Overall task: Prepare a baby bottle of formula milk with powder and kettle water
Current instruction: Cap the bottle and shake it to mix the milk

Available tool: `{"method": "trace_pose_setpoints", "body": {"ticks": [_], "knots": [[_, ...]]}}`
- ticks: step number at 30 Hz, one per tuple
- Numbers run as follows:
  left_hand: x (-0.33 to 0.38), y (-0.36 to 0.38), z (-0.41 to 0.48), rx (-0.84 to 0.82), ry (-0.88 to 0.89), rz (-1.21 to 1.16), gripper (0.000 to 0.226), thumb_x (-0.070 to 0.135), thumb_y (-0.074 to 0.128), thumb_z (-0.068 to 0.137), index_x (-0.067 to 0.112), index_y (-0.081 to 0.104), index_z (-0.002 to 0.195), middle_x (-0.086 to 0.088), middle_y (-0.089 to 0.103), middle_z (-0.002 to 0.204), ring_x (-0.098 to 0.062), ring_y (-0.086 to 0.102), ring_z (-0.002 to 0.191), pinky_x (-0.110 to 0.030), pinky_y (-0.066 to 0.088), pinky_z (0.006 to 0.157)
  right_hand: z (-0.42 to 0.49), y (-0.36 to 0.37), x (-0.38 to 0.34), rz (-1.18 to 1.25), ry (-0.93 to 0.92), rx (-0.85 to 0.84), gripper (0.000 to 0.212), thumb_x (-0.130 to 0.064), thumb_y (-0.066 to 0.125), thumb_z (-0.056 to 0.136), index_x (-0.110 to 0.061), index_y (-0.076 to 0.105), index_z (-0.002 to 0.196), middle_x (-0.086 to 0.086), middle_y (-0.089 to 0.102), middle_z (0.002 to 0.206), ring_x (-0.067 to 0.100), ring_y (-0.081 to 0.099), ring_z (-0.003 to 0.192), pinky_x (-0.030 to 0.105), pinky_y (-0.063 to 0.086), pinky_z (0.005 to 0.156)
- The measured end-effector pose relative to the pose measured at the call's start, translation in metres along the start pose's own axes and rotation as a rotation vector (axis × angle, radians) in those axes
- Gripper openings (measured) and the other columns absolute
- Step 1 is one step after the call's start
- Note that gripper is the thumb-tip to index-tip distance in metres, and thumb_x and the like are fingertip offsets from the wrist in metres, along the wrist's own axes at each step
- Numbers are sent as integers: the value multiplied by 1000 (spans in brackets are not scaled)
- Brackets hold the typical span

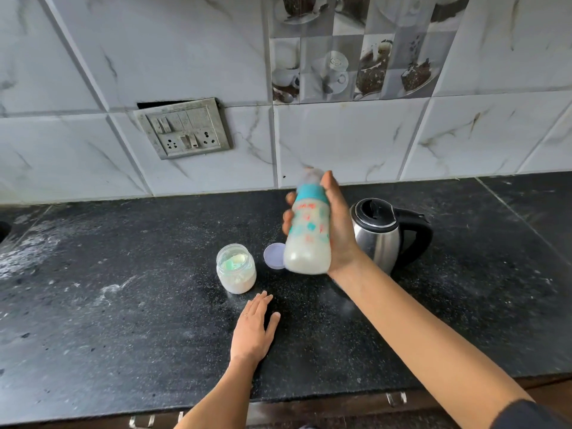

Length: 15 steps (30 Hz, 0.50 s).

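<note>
Evidently the step in hand was the mixing: the baby bottle (pixel 309 230), teal collar on and milky liquid inside, showed blurred, which I judged to be a shake. To do it well, the collar should be checked for tightness first. The shake should be short and come from the wrist, with the teat kept away from the wall tiles. The grip should sit around the middle of the bottle so that it cannot slip. It would be wise to look for clumps at the base before stopping.

The right hand (pixel 335 224) was raised above the counter (pixel 123 320) with the forearm reaching forward. Its fingers (pixel 287 226) were wrapped round the far side of the bottle and the thumb lay up by the collar, so the bottle was gripped firmly and leaned slightly. The kettle (pixel 379 233) stood just behind that hand's wrist, lid shut. The left hand (pixel 253 328) lay flat on the counter, palm down, its fingers (pixel 263 300) straight and holding nothing. Just beyond those fingertips stood the open powder jar (pixel 236 274) with a green scoop inside. The jar's loose lid (pixel 274 255) lay beyond it, under the held bottle.
</note>
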State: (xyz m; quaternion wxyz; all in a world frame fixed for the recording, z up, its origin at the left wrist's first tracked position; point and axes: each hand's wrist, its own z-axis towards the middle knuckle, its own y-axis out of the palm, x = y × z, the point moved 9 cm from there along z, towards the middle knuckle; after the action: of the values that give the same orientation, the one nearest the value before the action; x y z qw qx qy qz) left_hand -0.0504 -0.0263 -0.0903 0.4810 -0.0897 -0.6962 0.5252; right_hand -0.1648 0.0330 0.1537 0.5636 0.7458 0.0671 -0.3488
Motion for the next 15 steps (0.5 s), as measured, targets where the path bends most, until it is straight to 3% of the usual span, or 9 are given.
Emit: {"method": "trace_pose_setpoints", "body": {"ticks": [3,7,12,15], "knots": [[0,0,0,3,0,1,49,45,43,97,28,38,142,12,30,152,-7,20,142,-21,12,114,-7,8,7,-93,10,-33,50,-56,42,79,-22,73,60,-1,58,68,13,58,50,22,51,49],[1,-1,-1,2,-3,8,49,45,42,97,28,38,142,12,29,153,-8,20,143,-21,12,114,7,-3,-12,82,-48,61,55,-59,44,88,-9,61,74,2,58,65,14,61,50,22,52,49],[4,0,3,6,-5,-7,49,46,42,96,28,38,142,13,29,152,-7,19,143,-21,12,114,1,2,7,-56,24,-16,53,-58,48,78,-13,70,62,1,59,68,15,59,50,23,52,50],[8,2,3,-4,-4,-9,50,46,41,97,28,37,142,13,29,152,-7,18,143,-22,12,114,6,-1,-8,59,-31,26,57,-59,45,86,-11,67,64,2,61,64,15,61,50,23,52,49]]}}
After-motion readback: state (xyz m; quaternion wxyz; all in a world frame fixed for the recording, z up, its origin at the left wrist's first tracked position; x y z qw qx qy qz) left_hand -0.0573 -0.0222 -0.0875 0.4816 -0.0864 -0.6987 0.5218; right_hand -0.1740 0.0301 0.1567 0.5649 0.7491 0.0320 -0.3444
